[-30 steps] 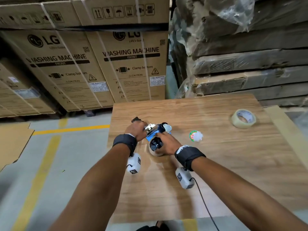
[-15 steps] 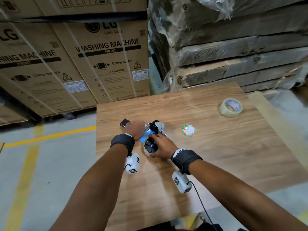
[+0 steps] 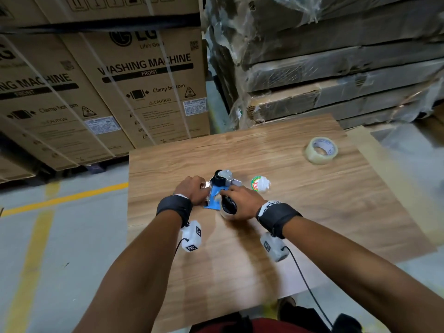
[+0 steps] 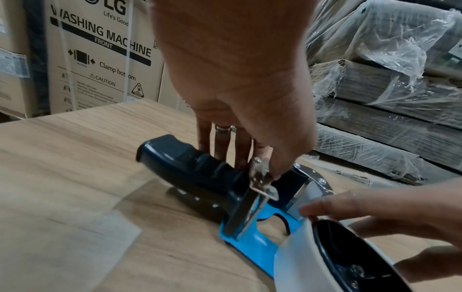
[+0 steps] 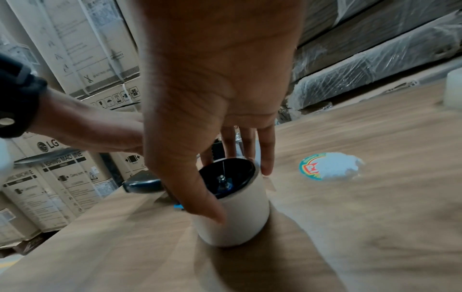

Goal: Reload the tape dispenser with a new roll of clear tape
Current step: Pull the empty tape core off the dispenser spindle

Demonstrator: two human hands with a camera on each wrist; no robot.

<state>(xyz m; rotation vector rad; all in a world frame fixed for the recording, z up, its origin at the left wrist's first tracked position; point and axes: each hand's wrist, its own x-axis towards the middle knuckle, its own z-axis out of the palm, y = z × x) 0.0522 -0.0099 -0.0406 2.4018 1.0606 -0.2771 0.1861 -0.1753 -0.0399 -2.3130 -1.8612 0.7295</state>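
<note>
Evidently the person is at the seating step: a roll (image 5: 233,213) of tape already sits on the black hub of the tape dispenser (image 3: 219,188), which lies on its side on the table (image 3: 312,212) with the hub facing up. The right hand (image 3: 242,200) is clamped around that roll, thumb down one side and fingers down the far side. The left hand (image 4: 240,94) pinches the metal bracket (image 4: 261,177) just beyond the dispenser's dark handle (image 4: 190,164), its other fingers reaching down behind the handle, so it appears to be steadying the blue frame (image 4: 257,235). Right of the dispenser lies a crumpled white wad with a printed round label (image 3: 260,185), just beside it, and farther right and beyond, well apart, lies a second roll of clear tape (image 3: 321,150), untouched. Whether the mounted roll is pushed fully home on the hub is hard to tell, since the wrist views are blurred. Judging by this, the next move calls for pressing the roll down flush, then finding its free end and leading it from the roll through the gap by the roller towards the bracket, sticky side out, while the left hand keeps the frame from sliding.
</note>
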